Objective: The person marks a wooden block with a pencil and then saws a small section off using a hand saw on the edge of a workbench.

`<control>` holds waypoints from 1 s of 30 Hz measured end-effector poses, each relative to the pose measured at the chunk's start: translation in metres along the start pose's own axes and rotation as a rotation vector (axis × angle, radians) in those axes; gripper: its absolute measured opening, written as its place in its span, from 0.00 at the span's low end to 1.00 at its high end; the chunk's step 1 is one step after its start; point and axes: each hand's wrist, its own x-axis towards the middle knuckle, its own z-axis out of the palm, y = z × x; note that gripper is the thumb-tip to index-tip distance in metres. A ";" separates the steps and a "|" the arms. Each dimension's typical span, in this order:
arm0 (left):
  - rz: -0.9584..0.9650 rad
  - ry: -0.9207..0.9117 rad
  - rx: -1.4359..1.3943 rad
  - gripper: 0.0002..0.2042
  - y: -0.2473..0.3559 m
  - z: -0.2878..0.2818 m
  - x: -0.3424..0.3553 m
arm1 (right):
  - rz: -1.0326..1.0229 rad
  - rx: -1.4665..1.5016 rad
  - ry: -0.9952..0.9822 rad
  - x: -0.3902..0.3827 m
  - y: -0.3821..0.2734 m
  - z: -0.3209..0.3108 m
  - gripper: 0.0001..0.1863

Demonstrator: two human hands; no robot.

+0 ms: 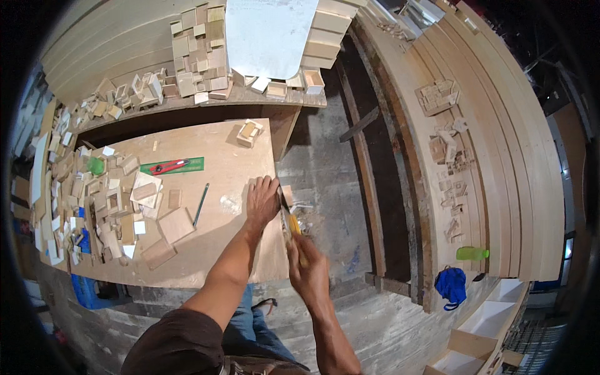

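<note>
At the right edge of the plywood table (187,244), my left hand (262,200) presses down on a small wood piece (286,194) that sticks out past the edge, its fingers bent over it. My right hand (306,262) is closed on the yellow handle of a saw (295,228), whose dark blade runs up beside my left fingertips along that edge. A green ruler (197,164) with a red utility knife (169,165) on it and a pencil (201,205) lie left of my hands. A small wooden assembly (248,133) sits near the far corner.
Many small wood blocks (112,194) crowd the table's left. A back shelf (287,100) holds more pieces and a white board (269,34). A long bench (506,175) runs along the right, with a blue bag (451,287) near its end. Open wooden boxes (487,312) stand at lower right.
</note>
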 end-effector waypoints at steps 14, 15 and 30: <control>-0.008 -0.069 0.006 0.13 0.000 -0.003 -0.010 | 0.035 0.087 0.048 0.021 0.033 0.029 0.17; -0.020 -0.114 -0.001 0.14 -0.003 -0.005 -0.012 | 0.044 0.094 0.015 0.015 0.036 0.025 0.18; -0.054 -0.131 0.000 0.14 -0.001 0.000 -0.011 | -0.033 0.039 0.075 0.023 0.033 0.015 0.15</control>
